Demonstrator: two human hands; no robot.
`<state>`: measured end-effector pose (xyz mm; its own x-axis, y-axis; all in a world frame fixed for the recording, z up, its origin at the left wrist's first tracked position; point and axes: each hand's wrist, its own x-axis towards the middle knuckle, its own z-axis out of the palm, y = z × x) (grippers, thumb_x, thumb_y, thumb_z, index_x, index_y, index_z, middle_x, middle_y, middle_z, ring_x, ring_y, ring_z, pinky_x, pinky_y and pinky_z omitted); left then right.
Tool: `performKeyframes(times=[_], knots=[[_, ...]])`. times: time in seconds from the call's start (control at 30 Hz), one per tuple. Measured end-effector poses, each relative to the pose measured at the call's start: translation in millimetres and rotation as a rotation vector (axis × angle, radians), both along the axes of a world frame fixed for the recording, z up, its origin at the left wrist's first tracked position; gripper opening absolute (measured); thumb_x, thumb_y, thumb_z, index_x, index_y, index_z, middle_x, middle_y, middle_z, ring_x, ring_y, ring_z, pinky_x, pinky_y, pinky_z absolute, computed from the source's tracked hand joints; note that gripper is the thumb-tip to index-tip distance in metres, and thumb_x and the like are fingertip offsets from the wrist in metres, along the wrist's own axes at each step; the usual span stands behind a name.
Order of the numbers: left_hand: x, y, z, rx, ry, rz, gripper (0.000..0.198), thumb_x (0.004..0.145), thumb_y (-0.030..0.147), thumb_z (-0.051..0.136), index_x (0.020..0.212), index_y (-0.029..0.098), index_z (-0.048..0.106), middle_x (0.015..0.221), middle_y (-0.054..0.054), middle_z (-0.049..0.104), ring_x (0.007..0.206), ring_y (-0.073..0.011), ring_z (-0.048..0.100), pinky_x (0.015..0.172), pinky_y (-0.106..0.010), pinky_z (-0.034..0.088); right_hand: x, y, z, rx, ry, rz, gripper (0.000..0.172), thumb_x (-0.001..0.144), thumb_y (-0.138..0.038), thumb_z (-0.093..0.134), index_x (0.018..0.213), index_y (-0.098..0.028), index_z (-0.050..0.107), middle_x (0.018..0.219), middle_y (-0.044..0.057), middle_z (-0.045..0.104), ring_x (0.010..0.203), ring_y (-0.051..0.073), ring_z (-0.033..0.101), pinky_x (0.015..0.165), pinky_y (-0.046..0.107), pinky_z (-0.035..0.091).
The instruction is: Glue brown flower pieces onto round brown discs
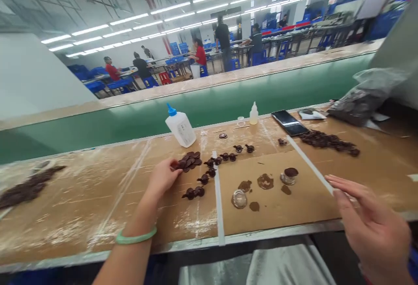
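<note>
My left hand (165,175) has its fingertips at the left edge of a small pile of dark brown discs (190,161). Its fingers are bent together, and whether a disc is between them is too small to tell. On the right, my right hand (369,215) hovers over the table's front part, fingers stretched out and holding nothing. Between the hands lie small dark parts with knobs (225,157) in a slanting row. A clear round glass piece (239,199) stands near brown stains, and a second small glass (289,176) has a dark disc on top.
Behind the discs stands a white bottle with a blue tip (181,129). A small dropper bottle (254,114), a phone (289,123), a heap of dark parts (328,142) and a plastic bag (365,97) are farther right. Beyond runs a green belt (222,96); people sit and stand behind it.
</note>
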<state>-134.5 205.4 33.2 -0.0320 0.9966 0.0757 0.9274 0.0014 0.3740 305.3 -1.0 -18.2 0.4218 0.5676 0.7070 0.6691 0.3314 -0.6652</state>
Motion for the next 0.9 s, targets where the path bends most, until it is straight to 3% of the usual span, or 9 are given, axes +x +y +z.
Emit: performKeyframes(times=[0.1,0.2,0.3,0.4,0.53,0.67,0.8,0.87,0.9], knots=[[-2,10,3.8,0.034,-0.078,0.014,0.011,0.074,0.016,0.076,0.084,0.016,0.071,0.083,-0.003,0.071,0.077,-0.026,0.065,0.07,-0.03,0.045,15,12,6.9,-0.048,-0.082,-0.064,0.025,0.111,-0.042,0.063,0.109,-0.021,0.076,0.113,0.005,0.071,0.104,0.029,0.069,0.096,0.038,0.053],[-4,5,13.8,0.104,-0.144,0.058,0.011,0.075,0.029,0.069,0.075,0.018,0.066,0.076,-0.005,0.069,0.077,-0.0281,0.064,0.068,-0.03,0.041,50,34,4.0,-0.147,-0.161,-0.073,0.038,0.11,-0.053,0.056,0.106,-0.02,0.075,0.106,0.007,0.071,0.091,0.027,0.069,0.081,0.037,0.055],[-10,-17,23.2,0.123,-0.256,0.085,0.031,0.082,0.049,0.066,0.087,0.019,0.068,0.076,-0.005,0.07,0.076,-0.0271,0.066,0.067,-0.029,0.045,82,67,3.6,-0.289,-0.228,-0.02,0.052,0.113,-0.062,0.052,0.1,-0.016,0.073,0.097,0.008,0.07,0.085,0.025,0.068,0.076,0.036,0.057],[-15,-50,26.2,0.111,-0.563,0.001,0.041,0.081,0.058,0.075,0.092,0.019,0.067,0.089,-0.005,0.072,0.073,-0.0226,0.064,0.063,-0.025,0.051,99,105,8.4,-0.45,-0.293,-0.006,0.046,0.116,-0.057,0.061,0.099,-0.015,0.07,0.091,0.005,0.067,0.081,0.023,0.067,0.079,0.035,0.058],[-1,-103,28.5,0.103,-0.971,-0.153,0.049,0.079,0.052,0.09,0.072,0.014,0.06,0.113,-0.006,0.07,0.064,-0.012,0.06,0.061,-0.019,0.055,92,158,17.9,-0.655,-0.42,0.033,0.03,0.116,-0.041,0.07,0.103,-0.015,0.07,0.1,0.005,0.066,0.091,0.023,0.067,0.088,0.038,0.058],[37,-150,30.5,0.038,-1.351,-0.142,0.054,0.078,0.047,0.096,0.07,0.012,0.056,0.09,-0.004,0.069,0.056,-0.0101,0.06,0.05,-0.013,0.05,65,205,21.4,-0.856,-0.55,0.09,0.03,0.115,-0.041,0.073,0.101,-0.015,0.07,0.097,0.004,0.066,0.087,0.023,0.066,0.087,0.037,0.058],[70,-170,18.4,-0.067,-1.644,-0.376,0.037,0.087,0.037,0.092,0.082,0.013,0.064,0.091,-0.003,0.071,0.058,-0.0101,0.069,0.055,-0.011,0.055,48,230,22.6,-1.033,-0.613,0.071,0.035,0.111,-0.038,0.08,0.089,-0.013,0.066,0.087,0.002,0.063,0.081,0.022,0.066,0.084,0.036,0.059],[79,-171,9.1,-0.117,-1.767,-0.58,0.025,0.093,0.036,0.088,0.1,0.02,0.07,0.096,-0.003,0.074,0.063,-0.0118,0.073,0.057,-0.011,0.058,50,237,22.7,-1.091,-0.606,0.062,0.043,0.119,-0.037,0.065,0.082,-0.014,0.065,0.082,0.001,0.06,0.08,0.019,0.066,0.081,0.031,0.058],[82,-171,5.0,-0.142,-1.796,-0.619,0.025,0.094,0.037,0.087,0.109,0.024,0.071,0.099,-0.003,0.075,0.067,-0.0124,0.075,0.059,-0.011,0.059,53,239,22.3,-1.112,-0.591,0.055,0.047,0.122,-0.036,0.059,0.081,-0.014,0.065,0.079,0.0,0.058,0.077,0.019,0.066,0.078,0.029,0.058]])
